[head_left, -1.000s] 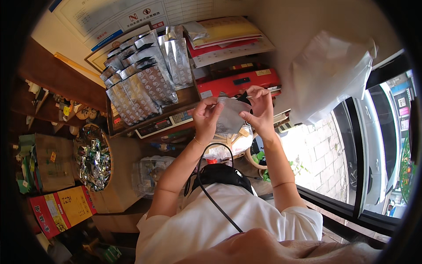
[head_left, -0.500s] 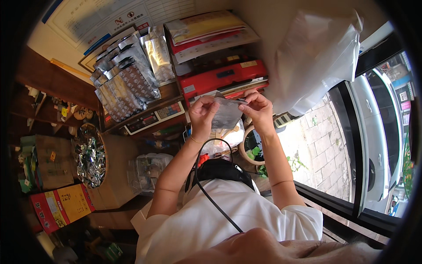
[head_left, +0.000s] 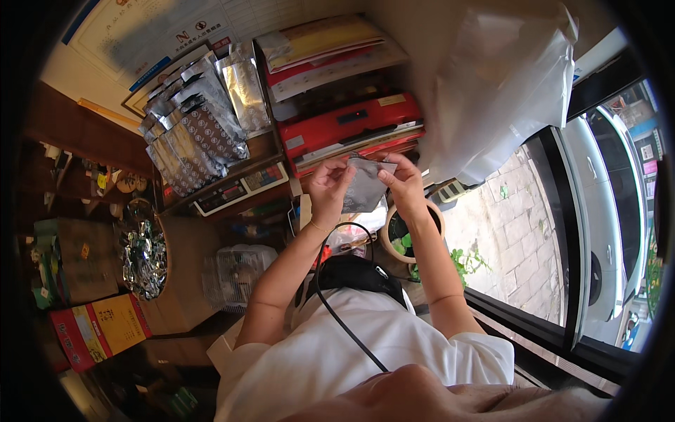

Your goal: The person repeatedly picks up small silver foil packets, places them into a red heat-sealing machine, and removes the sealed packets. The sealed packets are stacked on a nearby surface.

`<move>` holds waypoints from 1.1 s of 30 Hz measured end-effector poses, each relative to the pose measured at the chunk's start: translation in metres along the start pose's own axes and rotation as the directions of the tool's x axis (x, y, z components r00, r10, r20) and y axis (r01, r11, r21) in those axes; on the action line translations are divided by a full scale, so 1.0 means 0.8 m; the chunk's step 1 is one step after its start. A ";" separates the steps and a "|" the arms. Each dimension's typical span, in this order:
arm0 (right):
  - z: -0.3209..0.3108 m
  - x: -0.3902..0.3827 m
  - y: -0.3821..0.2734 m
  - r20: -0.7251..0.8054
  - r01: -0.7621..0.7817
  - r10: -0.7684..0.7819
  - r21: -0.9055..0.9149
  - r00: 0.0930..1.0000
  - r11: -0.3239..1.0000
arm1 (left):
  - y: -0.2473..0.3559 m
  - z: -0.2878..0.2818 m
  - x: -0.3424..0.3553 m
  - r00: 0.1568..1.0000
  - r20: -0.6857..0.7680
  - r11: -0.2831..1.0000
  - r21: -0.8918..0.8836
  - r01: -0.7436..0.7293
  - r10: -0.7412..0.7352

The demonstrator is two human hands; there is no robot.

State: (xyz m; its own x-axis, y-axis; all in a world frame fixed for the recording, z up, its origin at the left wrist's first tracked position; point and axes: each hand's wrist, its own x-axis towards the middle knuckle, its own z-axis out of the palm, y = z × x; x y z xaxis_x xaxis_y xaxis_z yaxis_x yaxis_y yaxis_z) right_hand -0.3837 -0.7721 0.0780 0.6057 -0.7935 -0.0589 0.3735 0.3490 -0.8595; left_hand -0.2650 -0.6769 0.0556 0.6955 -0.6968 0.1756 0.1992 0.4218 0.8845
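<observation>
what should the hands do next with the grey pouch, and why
Probably ease the left hand and right hand slightly apart, keeping a light grip, to straighten the upper edge of the grey pouch: each hand pinches one side near that edge, and it looks uneven between them.

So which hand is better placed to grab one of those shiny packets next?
Probably the left hand: it is nearer the shiny packets, on that side. The right hand is farther away. Both hands hold the grey pouch, so the left would likely need to let go first.
</observation>
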 end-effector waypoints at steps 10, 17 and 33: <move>-0.064 0.024 0.103 -0.017 -0.164 0.164 -0.179 0.986 0.970 | -0.120 -0.097 -0.021 0.858 0.233 0.888 0.073 0.454 -0.458; -0.089 0.095 0.173 -0.034 -0.224 0.224 -0.291 0.974 0.930 | -0.218 -0.125 -0.042 0.809 0.256 0.846 0.085 0.526 -0.528; -0.077 0.138 0.223 0.034 0.114 -0.366 -0.974 0.930 0.197 | -0.247 -0.099 -0.030 0.821 0.092 0.824 -0.021 0.567 -0.563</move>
State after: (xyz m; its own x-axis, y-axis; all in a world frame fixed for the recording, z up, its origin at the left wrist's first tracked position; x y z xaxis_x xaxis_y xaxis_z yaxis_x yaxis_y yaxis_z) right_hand -0.2934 -0.8283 -0.1130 0.4508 -0.8485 0.2771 -0.5416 -0.5068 -0.6707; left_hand -0.2662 -0.6972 -0.1575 0.3957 -0.8631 -0.3138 0.5724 -0.0355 0.8192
